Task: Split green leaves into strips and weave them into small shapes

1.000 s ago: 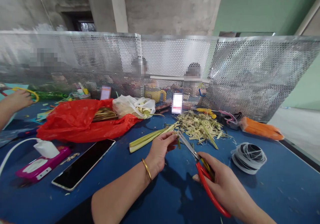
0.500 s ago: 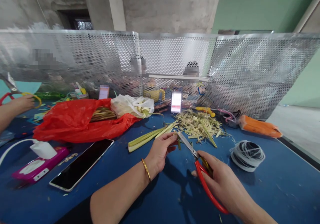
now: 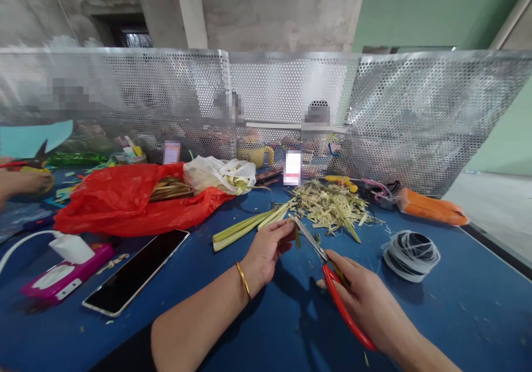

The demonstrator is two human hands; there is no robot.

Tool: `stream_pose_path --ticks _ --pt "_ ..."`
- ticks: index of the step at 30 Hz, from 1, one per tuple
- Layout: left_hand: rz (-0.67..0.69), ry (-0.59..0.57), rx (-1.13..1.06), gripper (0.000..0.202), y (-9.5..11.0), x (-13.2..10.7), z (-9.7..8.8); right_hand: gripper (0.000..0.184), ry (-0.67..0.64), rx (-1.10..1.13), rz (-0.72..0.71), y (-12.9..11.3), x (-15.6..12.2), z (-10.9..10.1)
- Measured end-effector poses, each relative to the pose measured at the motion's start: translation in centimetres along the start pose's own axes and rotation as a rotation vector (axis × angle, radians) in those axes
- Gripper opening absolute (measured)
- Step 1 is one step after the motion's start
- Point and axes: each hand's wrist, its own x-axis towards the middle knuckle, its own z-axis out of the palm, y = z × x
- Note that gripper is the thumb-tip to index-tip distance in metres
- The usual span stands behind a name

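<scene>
My right hand (image 3: 357,291) is wrapped round the handles of a pair of scissors (image 3: 313,239) with red grips. Their blades point away to the left and look nearly closed beside the fingertips of my left hand (image 3: 268,255). Pinched in that hand is a small green plant piece (image 3: 297,237), hanging below the fingers at the blade tips. Just behind my left hand lie several pale green stalks (image 3: 245,229) on the blue table (image 3: 266,333). A heap of cut plant shreds (image 3: 332,205) lies beyond the scissors.
On the left are a phone (image 3: 137,275), a purple power strip (image 3: 62,280) and a red plastic bag (image 3: 120,200). A roll of string (image 3: 411,255) and an orange packet (image 3: 432,207) lie right. A perforated metal screen (image 3: 286,83) stands behind. Another person's hand (image 3: 27,182) holds scissors far left.
The scissors in my right hand have closed a little, their handles drawing together. My left hand has hardly moved. At far left, the other person's hand and scissors have moved lower and left.
</scene>
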Motion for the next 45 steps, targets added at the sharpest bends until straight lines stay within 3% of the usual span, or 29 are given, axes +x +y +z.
stream_pose_path --ticks 7,11,18,21,27,32,34,40,45 --pt "-0.004 -0.008 0.0 0.029 -0.1 0.1 0.0 0.042 0.009 0.035 -0.003 0.0 -0.1 0.3" --pt "0.004 -0.003 -0.009 0.03 0.1 0.0 0.1 0.038 0.085 0.037 -0.006 -0.2 -0.1 0.4" --pt "0.021 -0.017 -0.043 0.025 0.3 -0.2 0.2 0.048 0.159 0.214 0.092 1.4 0.7 0.3" --pt "0.016 -0.007 -0.067 0.025 0.4 -0.3 0.4 0.048 0.159 0.089 0.147 1.8 0.9 -0.5" --pt "0.001 -0.018 -0.073 0.013 1.0 -0.7 0.5 0.038 0.078 -0.42 0.144 1.3 0.9 -1.4" --pt "-0.182 -0.041 -0.07 0.032 1.5 -1.0 0.5 0.038 -0.024 -0.45 0.072 1.1 0.8 -0.6" --pt "-0.211 -0.056 -0.037 0.03 1.5 -1.0 0.5 0.038 -0.039 -0.458 0.037 1.2 0.7 -0.4" --pt "-0.124 0.005 0.228 0.016 0.8 -1.4 1.0 0.036 -0.117 -0.507 -0.105 0.8 0.3 -0.1" --pt "-0.234 -0.138 0.472 0.018 -0.4 -1.2 2.7 0.031 -0.139 -0.497 -0.16 0.8 0.2 0.3"
